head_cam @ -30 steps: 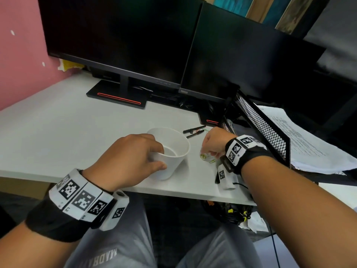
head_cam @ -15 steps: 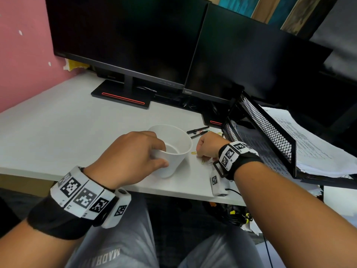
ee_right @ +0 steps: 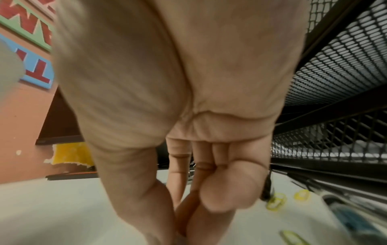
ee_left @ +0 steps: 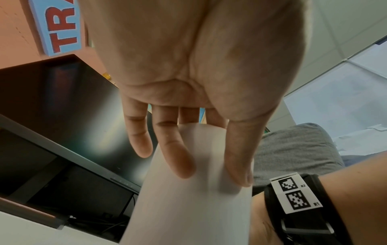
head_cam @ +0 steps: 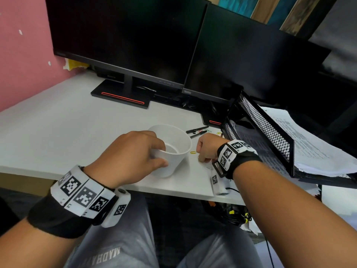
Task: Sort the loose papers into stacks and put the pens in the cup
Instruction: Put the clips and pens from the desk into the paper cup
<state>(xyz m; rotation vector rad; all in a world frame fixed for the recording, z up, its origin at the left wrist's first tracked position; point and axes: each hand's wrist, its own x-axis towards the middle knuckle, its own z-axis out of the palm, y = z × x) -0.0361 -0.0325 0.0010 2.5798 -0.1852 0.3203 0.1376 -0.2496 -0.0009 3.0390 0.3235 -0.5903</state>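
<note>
Two dark monitors [head_cam: 135,35] back a white surface [head_cam: 58,122] where both hands work beside a mesh paper tray [head_cam: 270,132].

Left hand [head_cam: 131,153] grips the white cup [head_cam: 173,149] near the front edge. Right hand [head_cam: 208,147] has its fingertips pinched together against the surface; whether they hold anything cannot be told. Two black pens [head_cam: 197,131] lie behind it among paper clips [head_cam: 193,152]. Only the wrist views show wall lettering "TR" [ee_left: 60,24].

White desk [head_cam: 58,132]: cup [head_cam: 173,151], two black pens [head_cam: 197,131], scattered paper clips [head_cam: 193,152], monitor stands [head_cam: 120,96], mesh tray [head_cam: 270,136].
</note>
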